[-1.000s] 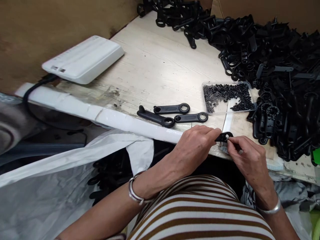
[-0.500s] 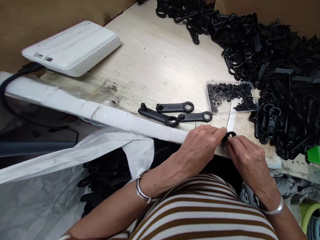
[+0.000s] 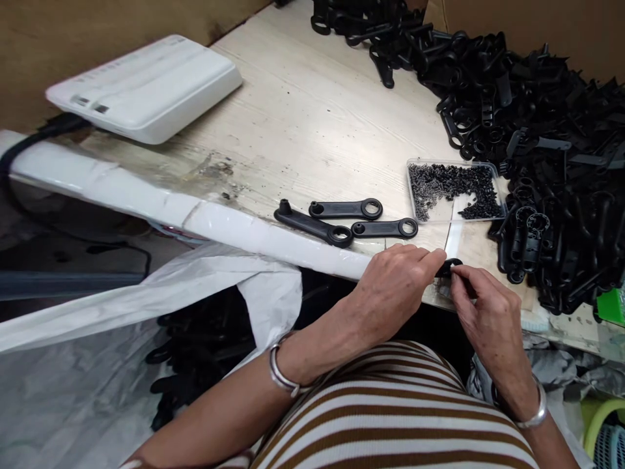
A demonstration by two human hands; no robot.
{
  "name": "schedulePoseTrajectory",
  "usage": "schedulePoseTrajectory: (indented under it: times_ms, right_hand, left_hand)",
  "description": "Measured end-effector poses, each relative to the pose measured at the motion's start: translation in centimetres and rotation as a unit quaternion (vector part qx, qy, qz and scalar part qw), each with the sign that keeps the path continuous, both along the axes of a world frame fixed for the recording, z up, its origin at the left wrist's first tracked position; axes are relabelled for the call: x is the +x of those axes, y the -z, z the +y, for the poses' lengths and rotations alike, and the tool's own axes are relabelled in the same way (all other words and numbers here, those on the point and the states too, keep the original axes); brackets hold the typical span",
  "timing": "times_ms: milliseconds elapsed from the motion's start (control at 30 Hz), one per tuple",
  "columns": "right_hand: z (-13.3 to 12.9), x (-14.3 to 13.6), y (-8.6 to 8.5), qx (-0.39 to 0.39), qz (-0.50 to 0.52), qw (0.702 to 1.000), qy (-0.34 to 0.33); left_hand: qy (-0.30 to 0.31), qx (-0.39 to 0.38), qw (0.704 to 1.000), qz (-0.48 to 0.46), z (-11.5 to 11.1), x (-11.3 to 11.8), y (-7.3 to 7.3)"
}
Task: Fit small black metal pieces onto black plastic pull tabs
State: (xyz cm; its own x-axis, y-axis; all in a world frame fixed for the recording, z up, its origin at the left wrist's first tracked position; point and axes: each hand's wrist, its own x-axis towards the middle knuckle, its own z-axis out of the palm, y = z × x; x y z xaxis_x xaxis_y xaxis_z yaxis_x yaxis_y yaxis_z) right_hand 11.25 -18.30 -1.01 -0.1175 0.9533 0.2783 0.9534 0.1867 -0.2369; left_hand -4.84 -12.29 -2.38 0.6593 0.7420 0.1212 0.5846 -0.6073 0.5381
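At the table's front edge my left hand [image 3: 398, 283] is closed on a small black part [image 3: 448, 266], most of it hidden by the fingers. The fingertips of my right hand [image 3: 488, 312] are pinched at the part's right end, on something too small to make out. Left of the hands lie three black arms with ringed ends: a long one [image 3: 312, 225], an upper one [image 3: 344, 209] and a short one [image 3: 385, 228]. Behind the hands sits a clear tray [image 3: 442, 212] of tiny black and metallic pieces.
A big heap of black parts [image 3: 561, 176] covers the right and back of the table [image 3: 312, 124]. A white device [image 3: 146, 88] with a black cable stands at the left. White sheeting [image 3: 195, 270] hangs at the front; a green-rimmed basket [image 3: 593, 423] is low at the right.
My right hand has shifted slightly right and its fingers have loosened around the part's end, so more of the part shows. My left hand keeps its grip. The view has moved a little.
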Motion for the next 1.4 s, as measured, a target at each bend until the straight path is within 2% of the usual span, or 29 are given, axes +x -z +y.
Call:
schedulePoseTrajectory:
  times_ms: [300,700,933,1267,1400]
  right_hand:
    - [0.4,-0.1,-0.4,-0.039,0.017,0.998,0.056]
    - [0.4,0.6,-0.5,-0.082,0.045,0.992,0.085]
    - [0.1,0.6,-0.6,-0.084,0.037,0.994,0.061]
    - [0.9,0.2,-1.4,-0.106,-0.080,0.991,0.020]
    - [1.1,-1.1,-1.8,-0.123,-0.171,0.978,0.006]
  left_hand:
    - [0.002,-0.005,1.000,-0.013,0.1,-0.1,0.2]
    - [0.000,0.001,1.000,-0.023,0.0,-0.1,0.2]
    - [0.002,0.001,1.000,-0.023,0.1,-0.1,0.3]
    - [0.012,0.028,0.999,-0.030,0.1,0.0,0.4]
    - [0.022,0.063,0.997,-0.047,0.0,-0.1,0.8]
